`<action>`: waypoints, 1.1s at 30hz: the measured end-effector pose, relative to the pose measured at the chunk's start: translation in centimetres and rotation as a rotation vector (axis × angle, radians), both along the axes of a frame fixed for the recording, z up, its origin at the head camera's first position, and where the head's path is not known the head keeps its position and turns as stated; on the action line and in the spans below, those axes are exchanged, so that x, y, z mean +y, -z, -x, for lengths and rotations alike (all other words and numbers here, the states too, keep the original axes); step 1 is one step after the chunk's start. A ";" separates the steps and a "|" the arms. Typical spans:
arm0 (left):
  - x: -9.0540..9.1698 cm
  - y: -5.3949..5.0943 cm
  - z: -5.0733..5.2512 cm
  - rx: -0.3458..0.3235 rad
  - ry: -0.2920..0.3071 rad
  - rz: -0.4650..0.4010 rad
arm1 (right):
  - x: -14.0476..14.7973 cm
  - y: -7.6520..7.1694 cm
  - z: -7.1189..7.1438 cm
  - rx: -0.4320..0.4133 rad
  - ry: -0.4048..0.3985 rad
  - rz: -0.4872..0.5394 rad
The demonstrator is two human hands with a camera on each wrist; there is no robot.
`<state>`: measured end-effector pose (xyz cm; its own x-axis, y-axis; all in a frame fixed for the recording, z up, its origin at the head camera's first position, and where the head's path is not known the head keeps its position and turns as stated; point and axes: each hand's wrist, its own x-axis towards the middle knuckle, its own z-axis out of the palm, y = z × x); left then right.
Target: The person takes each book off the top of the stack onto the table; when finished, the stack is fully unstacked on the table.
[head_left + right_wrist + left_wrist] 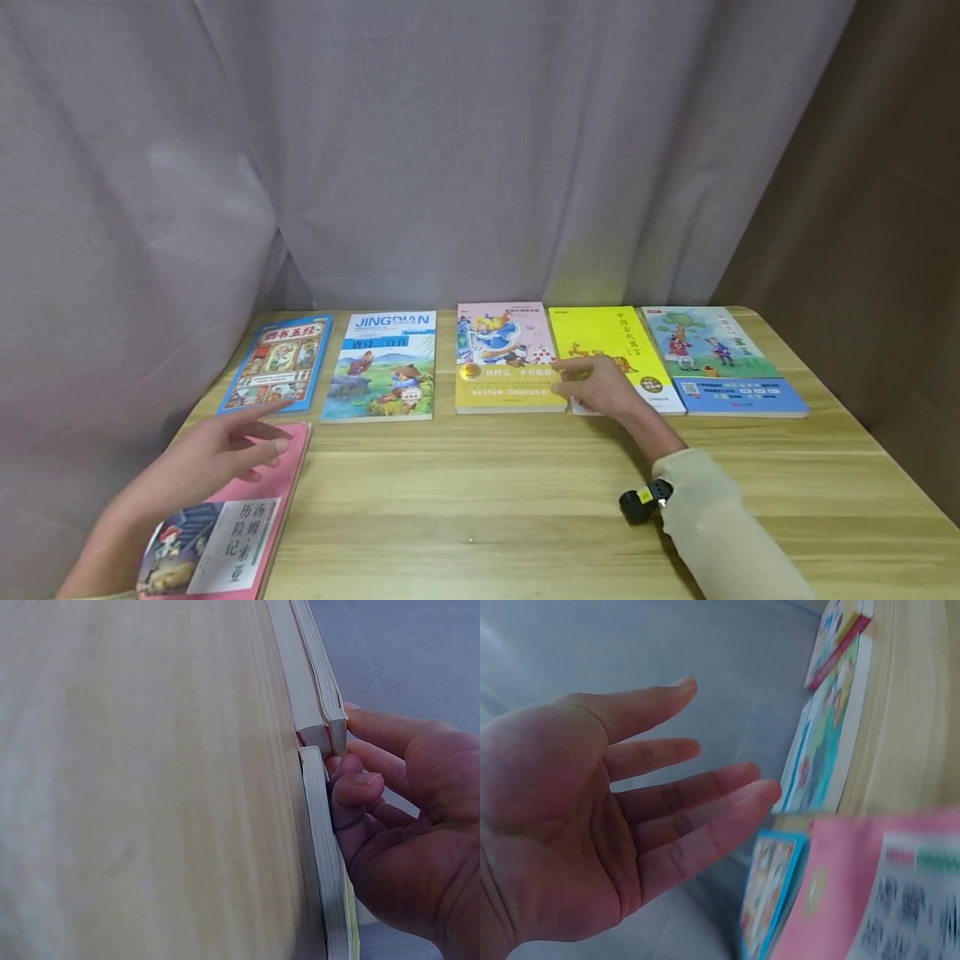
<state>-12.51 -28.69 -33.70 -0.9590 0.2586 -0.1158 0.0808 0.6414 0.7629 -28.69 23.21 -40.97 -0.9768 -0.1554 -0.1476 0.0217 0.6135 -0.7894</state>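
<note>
My right hand [600,386] is at the right edge of a pink-and-yellow storybook [510,342], above the left side of a yellow book [600,337]. In the right wrist view, its fingertips [367,720] meet the upper edge of a thick book [319,675], some fingers bent; no clear pinch shows. My left hand [198,462] hovers with spread, relaxed fingers over a pink book [288,479] at the table's left front. The left wrist view shows nothing in that palm [562,817]. Part of the pink book's cover is hidden behind the hand.
Along the back of the wooden table [450,517] lie a blue-bordered book [281,358], a "JINGDIAN" book [382,367] and, farthest right, a green-and-blue book [723,358]. A grey curtain [450,150] hangs behind them. The right wrist carries a small black camera [637,504].
</note>
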 end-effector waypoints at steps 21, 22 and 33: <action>12.9 3.5 12.5 -0.098 0.113 -0.250 | 0.3 0.1 -0.2 0.046 0.006 0.006; 13.5 3.7 12.9 -0.101 0.112 -0.245 | 0.3 0.1 -0.2 0.047 0.008 0.009; 16.4 5.4 15.8 -0.228 0.136 -0.296 | -0.2 0.2 -0.3 0.059 0.009 0.023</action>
<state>-28.27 -12.30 -39.07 -0.8720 0.4358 -0.2228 -0.0426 0.3858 0.9216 -28.35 23.06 -41.14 -0.9850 -0.1496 -0.0860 -0.0203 0.5951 -0.8034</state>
